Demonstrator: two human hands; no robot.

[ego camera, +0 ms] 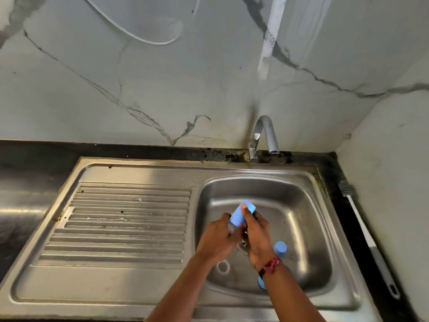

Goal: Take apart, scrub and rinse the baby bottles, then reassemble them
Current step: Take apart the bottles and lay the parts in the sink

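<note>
**Hidden / unclear**
- Bottle [232, 228]: the clear body is almost wholly covered by both hands. Only a sliver shows between them, below its blue cap [240, 216].
- Drain [243, 244] of the sink basin [301, 217]: glimpsed in the gap between the hands, mostly covered.
- Second blue-topped bottle [280, 248]: in the basin, just right of the right wrist. Its lower part is behind the forearm, so I cannot tell whether it stands or leans.
- Another blue piece [260, 283]: at the basin's near wall, largely under the right forearm. I cannot tell which part it is.
- White ring [223, 267]: on the basin floor at the near side, beside the left wrist.
- Both forearms are cut off by the bottom edge.

**Hands**
- Left hand [217, 239]: above the basin's left half, fingers curled round the clear body.
- Right hand [257, 238]: close against the left. The thumb lies up along the blue cap and the fingers wrap the far side. There is a red wristband [270, 267] on this wrist.
- The bottle is held over the basin's middle, tilted, with the cap end pointing toward the basin's back wall.

**Surroundings**
- Faucet [263, 135]: behind the basin.
- Ribbed drainboard [127, 224]: left of the basin.
- Long-handled brush [369, 238]: lying on the dark desk [34, 163], right of the basin.
</note>
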